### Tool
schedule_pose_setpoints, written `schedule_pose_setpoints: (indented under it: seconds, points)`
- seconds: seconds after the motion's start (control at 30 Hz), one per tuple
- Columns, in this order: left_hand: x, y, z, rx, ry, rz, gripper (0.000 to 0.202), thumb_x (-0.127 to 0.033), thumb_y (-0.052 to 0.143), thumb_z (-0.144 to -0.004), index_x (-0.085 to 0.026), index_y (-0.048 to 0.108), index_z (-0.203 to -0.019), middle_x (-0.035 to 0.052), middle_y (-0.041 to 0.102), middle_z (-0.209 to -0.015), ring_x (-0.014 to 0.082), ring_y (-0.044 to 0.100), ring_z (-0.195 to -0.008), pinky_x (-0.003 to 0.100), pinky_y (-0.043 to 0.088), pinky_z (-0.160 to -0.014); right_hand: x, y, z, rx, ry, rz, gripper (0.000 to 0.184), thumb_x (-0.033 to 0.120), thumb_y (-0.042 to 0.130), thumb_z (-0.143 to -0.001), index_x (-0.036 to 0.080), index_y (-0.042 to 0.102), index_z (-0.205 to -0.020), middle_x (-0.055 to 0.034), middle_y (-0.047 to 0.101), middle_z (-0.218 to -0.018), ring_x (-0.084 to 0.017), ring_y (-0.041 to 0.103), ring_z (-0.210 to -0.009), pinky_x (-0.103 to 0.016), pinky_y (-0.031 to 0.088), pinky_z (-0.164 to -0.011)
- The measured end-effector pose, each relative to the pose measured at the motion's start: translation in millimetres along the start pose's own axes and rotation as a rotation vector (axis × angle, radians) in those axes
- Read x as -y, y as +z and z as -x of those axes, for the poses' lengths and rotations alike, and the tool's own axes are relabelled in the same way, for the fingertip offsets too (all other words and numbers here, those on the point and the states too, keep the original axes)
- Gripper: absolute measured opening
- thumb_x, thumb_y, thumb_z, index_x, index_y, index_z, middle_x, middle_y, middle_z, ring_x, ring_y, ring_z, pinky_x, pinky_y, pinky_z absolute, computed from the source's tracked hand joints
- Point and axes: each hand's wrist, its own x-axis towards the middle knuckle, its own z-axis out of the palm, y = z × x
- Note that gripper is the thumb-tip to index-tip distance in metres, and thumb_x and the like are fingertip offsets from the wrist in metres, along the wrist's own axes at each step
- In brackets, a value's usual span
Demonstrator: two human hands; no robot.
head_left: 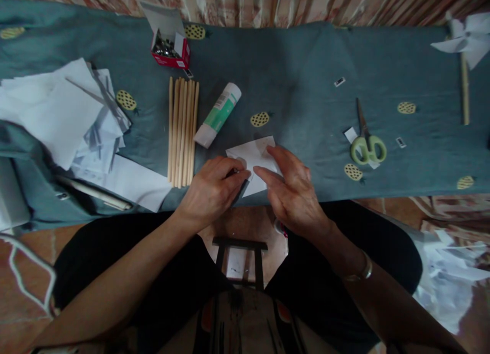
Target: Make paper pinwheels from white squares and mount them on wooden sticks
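Note:
A small white square of paper (252, 157) lies near the front edge of the table covered in teal cloth (298, 73). My left hand (212, 190) rests on the paper's left side with fingers curled round a dark pen-like object (240, 191). My right hand (293, 188) lies over the paper's right side, fingers stretched out and pressing it flat. Just left of the hands lie a row of wooden sticks (182, 132) and a green and white glue stick (218, 115).
Green-handled scissors (366, 142) lie at the right. A red box of metal pins (170, 45) stands at the back. White paper sheets (65, 119) pile up at the left. A paper pinwheel on a stick (465, 52) lies far right. Paper scraps (447, 277) litter the floor.

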Motion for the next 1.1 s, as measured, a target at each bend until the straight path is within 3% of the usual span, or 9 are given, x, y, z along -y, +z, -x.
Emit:
schedule_pose_setpoints:
  seconds: [0.37, 0.67, 0.87, 1.1]
  points:
    - [0, 2.1, 1, 0.012, -0.017, 0.0, 0.018, -0.021, 0.051, -0.096, -0.016, 0.068, -0.1, 0.0088, 0.069, -0.095, 0.0189, 0.063, -0.087, 0.033, 0.05, -0.073, 5, 7, -5, -0.013, 0.01, -0.041, 0.045, 0.008, 0.043, -0.087, 0.026, 0.056, -0.126, -0.0083, 0.046, -0.15, -0.029, 0.034, -0.143, -0.054, 0.038, -0.108]
    - [0, -1.2, -1, 0.042, -0.017, -0.033, 0.018, -0.021, 0.053, -0.095, -0.014, 0.068, -0.101, 0.0098, 0.069, -0.096, 0.0206, 0.062, -0.087, 0.033, 0.047, -0.07, 6, 17, -9, -0.096, -0.003, -0.059, 0.035, 0.009, 0.039, -0.092, 0.023, 0.06, -0.116, -0.0095, 0.053, -0.143, -0.027, 0.033, -0.145, -0.054, 0.039, -0.109]
    - [0, -1.6, 0, 0.041, -0.026, -0.032, 0.017, -0.021, 0.053, -0.095, -0.015, 0.068, -0.102, 0.0089, 0.069, -0.096, 0.0205, 0.062, -0.089, 0.033, 0.048, -0.073, -4, 3, -5, -0.031, 0.003, -0.149, 0.038, 0.013, 0.041, -0.092, 0.019, 0.061, -0.124, -0.0122, 0.046, -0.15, -0.029, 0.032, -0.146, -0.054, 0.036, -0.113]
    - [-1, -2.5, 2, 0.029, -0.023, 0.001, 0.017, -0.018, 0.055, -0.094, -0.015, 0.065, -0.107, 0.01, 0.069, -0.104, 0.0217, 0.063, -0.094, 0.035, 0.051, -0.078, -13, -13, -1, -0.012, 0.103, -0.114, 0.042, 0.022, 0.043, -0.095, 0.02, 0.056, -0.134, -0.0124, 0.051, -0.146, -0.028, 0.049, -0.134, -0.051, 0.041, -0.111]
